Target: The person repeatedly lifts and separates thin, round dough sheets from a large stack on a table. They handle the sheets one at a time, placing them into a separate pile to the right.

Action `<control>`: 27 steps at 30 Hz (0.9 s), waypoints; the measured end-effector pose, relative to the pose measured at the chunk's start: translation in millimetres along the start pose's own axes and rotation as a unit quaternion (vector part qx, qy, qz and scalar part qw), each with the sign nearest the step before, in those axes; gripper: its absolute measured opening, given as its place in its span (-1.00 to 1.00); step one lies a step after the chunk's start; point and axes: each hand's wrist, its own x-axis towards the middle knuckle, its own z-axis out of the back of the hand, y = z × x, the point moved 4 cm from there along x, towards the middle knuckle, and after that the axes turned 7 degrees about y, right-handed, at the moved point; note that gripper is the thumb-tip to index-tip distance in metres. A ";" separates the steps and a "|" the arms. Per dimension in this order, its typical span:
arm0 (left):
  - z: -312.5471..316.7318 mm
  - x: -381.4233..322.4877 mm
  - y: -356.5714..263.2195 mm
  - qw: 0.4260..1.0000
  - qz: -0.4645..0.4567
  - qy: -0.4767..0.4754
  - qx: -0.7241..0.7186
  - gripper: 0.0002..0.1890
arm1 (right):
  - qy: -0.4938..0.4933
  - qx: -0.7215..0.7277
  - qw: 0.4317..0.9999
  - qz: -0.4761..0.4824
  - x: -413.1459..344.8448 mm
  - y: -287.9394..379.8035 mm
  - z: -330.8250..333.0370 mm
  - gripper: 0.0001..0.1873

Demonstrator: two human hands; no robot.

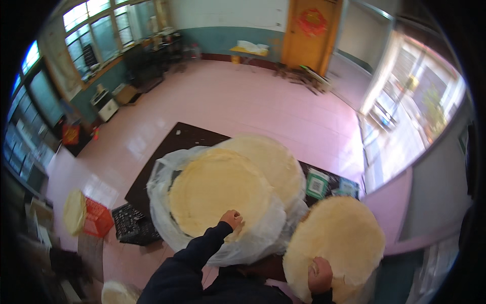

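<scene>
My left hand (231, 219), in a dark sleeve, has its fingers curled at the near edge of a large round thin flatbread (218, 186). It seems to pinch that edge, where the sheet lifts a little. This yellowish flatbread tops a stack lying in clear plastic sheeting (163, 178). Behind it to the right, a paler round flatbread (265, 163) is partly covered by the first. My right hand (320, 275) closes on the near left part of another round flatbread stack (341, 235), whose top sheet wrinkles beside the fingers.
Under the stacks is a dark table (152, 171), bearing a green printed-code card (317, 184) and a blue packet (347, 187). At left, a black crate (133, 224) stands beside a red basket (98, 218) with a round yellowish stack (74, 212). Wood pieces (303, 78) lie near the orange door (309, 41).
</scene>
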 end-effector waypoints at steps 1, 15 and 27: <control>9.6 4.7 20.1 0.999 0.031 -0.026 -0.018 -0.69 | 0.026 0.021 0.999 0.022 12.3 13.5 -11.8 -0.71; 126.0 107.1 211.0 0.951 0.221 -0.143 0.159 -0.58 | 0.262 0.338 0.892 -0.145 159.6 58.4 -231.2 -0.66; 111.0 37.4 187.5 0.982 0.036 -0.177 0.056 -0.65 | 0.135 -0.015 0.949 -0.284 252.5 -48.3 -312.4 -0.76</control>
